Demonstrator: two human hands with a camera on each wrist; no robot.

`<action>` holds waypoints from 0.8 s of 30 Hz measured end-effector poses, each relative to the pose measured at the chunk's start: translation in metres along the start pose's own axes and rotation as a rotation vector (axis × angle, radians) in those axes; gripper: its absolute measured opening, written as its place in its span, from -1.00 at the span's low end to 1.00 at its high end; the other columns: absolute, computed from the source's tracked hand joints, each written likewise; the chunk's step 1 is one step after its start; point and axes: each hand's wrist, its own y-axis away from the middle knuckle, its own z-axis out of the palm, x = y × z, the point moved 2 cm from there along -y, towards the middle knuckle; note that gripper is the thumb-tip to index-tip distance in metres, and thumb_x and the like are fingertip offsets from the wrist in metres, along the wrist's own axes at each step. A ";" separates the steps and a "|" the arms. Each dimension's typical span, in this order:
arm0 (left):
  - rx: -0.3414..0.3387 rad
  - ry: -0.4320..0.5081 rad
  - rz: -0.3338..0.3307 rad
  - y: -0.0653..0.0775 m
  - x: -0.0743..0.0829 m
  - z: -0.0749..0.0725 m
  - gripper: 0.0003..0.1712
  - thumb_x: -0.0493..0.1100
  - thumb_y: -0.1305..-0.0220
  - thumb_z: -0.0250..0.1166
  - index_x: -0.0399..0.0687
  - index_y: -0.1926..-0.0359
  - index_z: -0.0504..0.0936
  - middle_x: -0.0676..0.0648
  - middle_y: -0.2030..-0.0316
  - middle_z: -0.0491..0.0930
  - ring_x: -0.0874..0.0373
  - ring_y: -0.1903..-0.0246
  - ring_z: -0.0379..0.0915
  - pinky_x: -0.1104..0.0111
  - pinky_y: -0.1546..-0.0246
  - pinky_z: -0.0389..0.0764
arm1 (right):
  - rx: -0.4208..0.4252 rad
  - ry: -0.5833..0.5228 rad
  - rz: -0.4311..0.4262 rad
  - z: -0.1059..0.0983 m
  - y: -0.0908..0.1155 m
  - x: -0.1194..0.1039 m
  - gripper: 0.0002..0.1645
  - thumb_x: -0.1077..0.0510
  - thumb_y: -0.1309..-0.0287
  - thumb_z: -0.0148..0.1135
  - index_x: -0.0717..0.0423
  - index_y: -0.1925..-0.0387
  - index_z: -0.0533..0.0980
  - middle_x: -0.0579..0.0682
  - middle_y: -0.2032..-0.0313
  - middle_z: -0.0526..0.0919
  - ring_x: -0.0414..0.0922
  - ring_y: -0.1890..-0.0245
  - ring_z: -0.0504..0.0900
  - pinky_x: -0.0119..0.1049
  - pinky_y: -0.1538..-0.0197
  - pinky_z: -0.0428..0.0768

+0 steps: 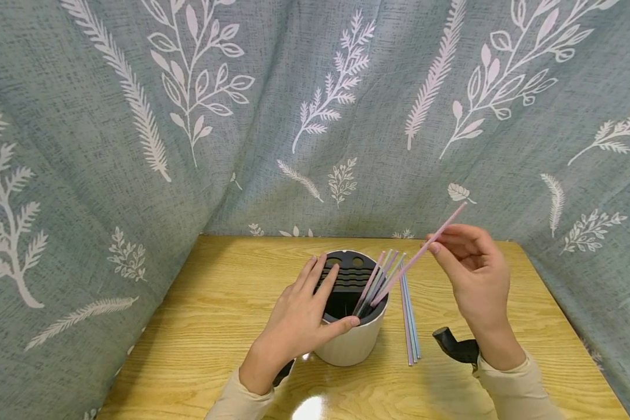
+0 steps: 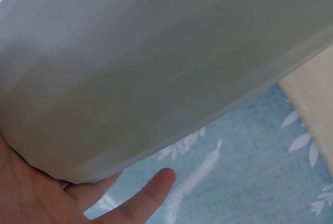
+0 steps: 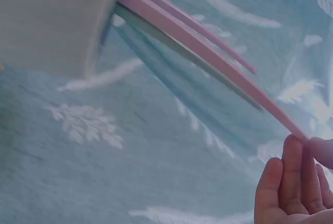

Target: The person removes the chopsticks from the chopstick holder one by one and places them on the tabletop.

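My left hand lies with spread fingers over the dark top of a round white container, its thumb along the near rim. In the left wrist view, the container's pale wall fills most of the picture, with fingers beside it. My right hand pinches a slim pink straw between thumb and fingertips. The straw slants down, its lower end at the container's opening. Several pastel straws lean inside the container's right part; their lower ends are hidden.
More thin straws in pink and blue lie on the wooden table, right of the container. The container's black insert has round holes and wavy slots. A patterned blue-green curtain hangs behind and at both sides.
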 end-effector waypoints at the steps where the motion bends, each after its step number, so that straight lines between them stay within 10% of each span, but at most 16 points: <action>1: -0.002 0.000 -0.001 0.000 0.000 0.000 0.14 0.67 -0.22 -0.17 0.11 -0.60 0.01 0.00 -0.59 -0.27 0.11 -0.54 -0.44 -0.12 -0.16 0.42 | 0.028 -0.048 0.000 -0.003 -0.003 -0.003 -0.61 0.75 -0.03 0.16 0.72 0.04 0.42 0.29 0.23 0.70 0.03 0.22 0.74 -0.29 0.11 0.65; 8: -0.009 0.000 -0.005 -0.001 0.000 0.001 0.13 0.67 -0.23 -0.17 0.13 -0.61 -0.01 0.02 -0.59 -0.30 0.12 -0.54 -0.45 -0.12 -0.15 0.43 | 0.238 -0.389 -0.020 -0.032 -0.020 -0.012 -0.65 0.84 -0.01 0.01 0.84 0.09 0.36 0.45 0.32 0.62 0.22 0.27 0.71 -0.05 0.06 0.64; 17: -0.002 -0.002 -0.008 -0.001 0.000 -0.001 0.13 0.67 -0.23 -0.17 0.12 -0.61 0.01 0.02 -0.59 -0.29 0.13 -0.53 -0.46 -0.12 -0.14 0.43 | 0.065 0.386 0.425 -0.078 0.011 0.056 -0.60 0.32 -0.26 0.34 0.37 -0.11 0.54 -0.11 0.24 0.75 -0.25 0.24 0.71 -0.47 0.11 0.60; 24: -0.007 -0.003 -0.007 -0.001 0.001 0.000 0.14 0.67 -0.22 -0.16 0.12 -0.61 0.00 0.03 -0.59 -0.30 0.09 -0.54 -0.42 -0.13 -0.12 0.45 | -0.068 0.549 0.641 -0.102 0.035 0.115 -0.47 0.17 -0.34 0.30 0.39 -0.22 0.45 -0.02 0.16 0.74 -0.30 0.26 0.68 -0.45 0.18 0.61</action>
